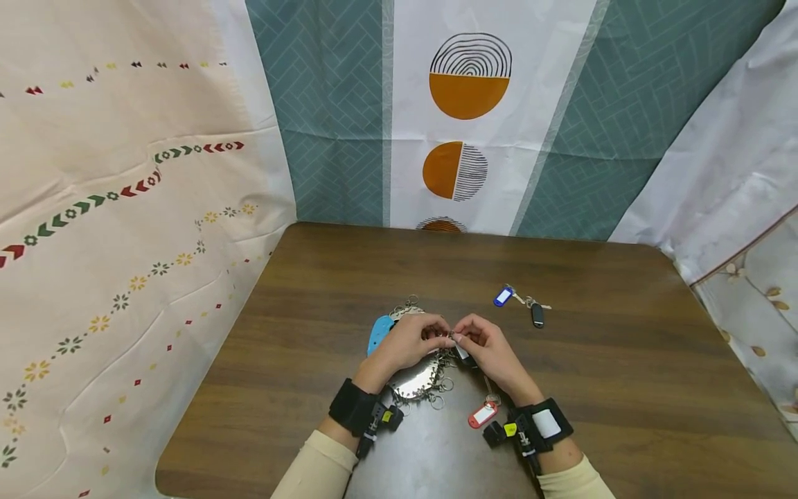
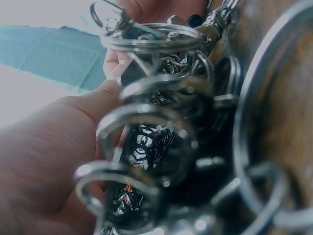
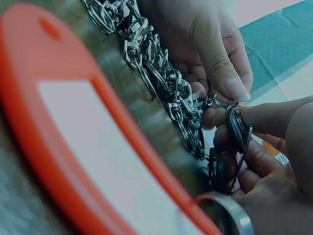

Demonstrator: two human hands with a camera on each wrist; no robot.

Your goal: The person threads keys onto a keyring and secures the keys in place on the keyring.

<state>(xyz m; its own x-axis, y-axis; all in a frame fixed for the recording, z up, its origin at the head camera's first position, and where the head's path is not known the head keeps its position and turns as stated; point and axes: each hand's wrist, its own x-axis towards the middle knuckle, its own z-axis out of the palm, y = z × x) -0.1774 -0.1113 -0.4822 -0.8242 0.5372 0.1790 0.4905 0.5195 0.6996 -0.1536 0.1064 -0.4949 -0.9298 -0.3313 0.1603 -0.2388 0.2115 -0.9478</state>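
In the head view my left hand and right hand meet fingertip to fingertip over the wooden table. My left thumb and fingers pinch a small metal key ring. From the right, my right hand grips keys with dark heads; a black key tag hangs under its fingers. Below the left hand lies a shiny metal plate, its edge lined with clasps and split rings. The left palm partly hides this plate.
A red key tag with a key lies near my right wrist. Farther back are a blue key tag and a black key fob with keys. A light-blue piece sits left of my left hand on the table.
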